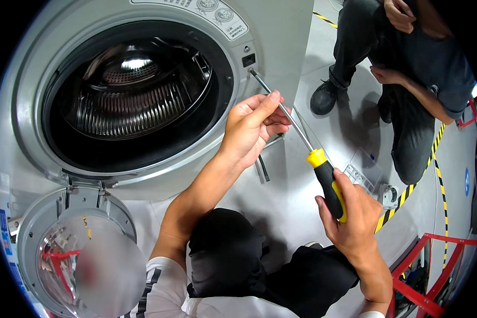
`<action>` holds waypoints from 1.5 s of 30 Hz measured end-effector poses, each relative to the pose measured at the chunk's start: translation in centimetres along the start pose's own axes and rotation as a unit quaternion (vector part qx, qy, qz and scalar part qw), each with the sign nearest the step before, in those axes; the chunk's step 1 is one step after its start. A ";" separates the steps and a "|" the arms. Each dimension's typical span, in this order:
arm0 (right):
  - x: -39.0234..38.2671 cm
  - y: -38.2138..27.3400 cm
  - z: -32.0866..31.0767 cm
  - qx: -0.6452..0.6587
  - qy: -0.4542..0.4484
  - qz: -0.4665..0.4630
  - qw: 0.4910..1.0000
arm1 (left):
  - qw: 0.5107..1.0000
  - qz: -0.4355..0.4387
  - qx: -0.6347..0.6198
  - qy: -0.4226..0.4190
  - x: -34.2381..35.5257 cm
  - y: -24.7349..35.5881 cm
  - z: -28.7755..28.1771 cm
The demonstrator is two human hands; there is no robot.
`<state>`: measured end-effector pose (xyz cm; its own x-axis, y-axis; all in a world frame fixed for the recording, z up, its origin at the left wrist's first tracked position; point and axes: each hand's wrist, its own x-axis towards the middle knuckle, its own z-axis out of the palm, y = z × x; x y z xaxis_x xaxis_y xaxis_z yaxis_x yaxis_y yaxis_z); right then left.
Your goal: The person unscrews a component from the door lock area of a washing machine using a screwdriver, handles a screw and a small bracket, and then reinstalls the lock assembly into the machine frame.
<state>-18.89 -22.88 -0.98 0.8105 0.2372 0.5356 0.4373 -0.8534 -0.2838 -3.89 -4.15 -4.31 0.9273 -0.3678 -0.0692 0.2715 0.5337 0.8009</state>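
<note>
My right hand (352,217) grips the yellow and black handle of a long screwdriver (326,183). Its steel shaft slants up to the left, and the tip meets a screw spot just below the black door-latch slot (248,60) on the washing machine's front (270,32). Closed around the middle of the shaft are the thumb and fingers of my left hand (254,124). Left of the hands gapes the round drum opening with its dark rubber seal (217,108) and ribbed metal drum (132,108). The screw head itself is hidden by the tip.
The round glass door (63,249) hangs swung out at lower left. A person (403,69) crouches at upper right. A clear parts case (363,169) and a small white device (388,196) lie on the floor. Red metal frames (421,289) stand at lower right, near striped tape (408,193).
</note>
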 end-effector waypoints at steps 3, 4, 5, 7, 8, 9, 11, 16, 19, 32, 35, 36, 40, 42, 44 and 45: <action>-0.4 -1.1 0.2 0.302 -0.012 0.233 0.924 | 0.999 -0.013 -0.019 -0.028 -0.3 0.5 0.3; 0.2 -1.2 -1.1 0.471 -0.057 0.405 0.781 | 0.999 -0.018 -0.028 -0.040 -0.4 0.7 0.5; 0.5 -0.9 -1.3 0.505 -0.061 0.421 0.751 | 0.999 -0.012 -0.022 -0.039 -0.4 0.7 0.4; 0.4 -1.0 -1.1 0.478 -0.067 0.393 0.783 | 0.999 -0.002 -0.009 -0.035 -0.5 0.7 0.3; 0.0 -1.1 -0.6 0.413 -0.067 0.346 0.840 | 0.999 -0.002 -0.010 -0.033 -0.4 0.5 0.2; -0.2 -0.1 0.5 0.254 0.002 0.134 0.958 | 0.999 -0.002 -0.012 -0.031 -0.4 0.3 0.0; 0.1 -0.1 0.1 0.097 -0.026 0.048 0.994 | 1.000 -0.001 -0.012 -0.027 -0.5 0.2 -0.2; -0.1 -1.2 0.6 0.291 -0.024 0.201 0.935 | 0.999 -0.006 -0.022 -0.034 -0.3 0.1 -0.1; 1.0 -0.9 -1.2 0.546 -0.103 0.432 0.710 | 0.999 -0.014 -0.028 -0.036 -0.3 0.6 0.1; 1.1 -1.4 -1.1 0.523 -0.093 0.408 0.742 | 0.997 -0.017 -0.062 -0.050 0.3 0.5 -0.1; -0.7 -0.9 0.1 0.391 -0.090 0.318 0.859 | 0.999 0.015 -0.033 -0.023 0.2 -0.7 -0.5; 0.1 -0.5 -0.4 0.218 -0.067 0.195 0.954 | 0.999 0.030 -0.031 -0.021 0.6 -0.3 -0.6; 0.1 -1.1 -0.8 0.013 -0.098 0.037 0.994 | 1.000 -0.004 -0.014 0.022 -0.3 0.4 0.0; 1.2 -0.5 0.0 0.035 -0.035 0.037 0.998 | 0.999 0.010 -0.034 -0.026 1.5 0.6 -0.5; 0.5 -0.9 1.1 0.215 0.050 0.098 0.970 | 0.999 -0.015 -0.045 -0.012 0.3 0.8 0.3; 0.6 -0.8 0.6 0.333 0.025 0.207 0.919 | 0.999 -0.005 -0.046 -0.028 0.2 0.9 0.5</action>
<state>-18.53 -21.81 -0.91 0.9500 -0.0798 0.3019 0.2493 -0.3881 -0.8872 -3.56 -4.13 -3.36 0.9094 -0.4137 -0.0422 0.3059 0.5967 0.7419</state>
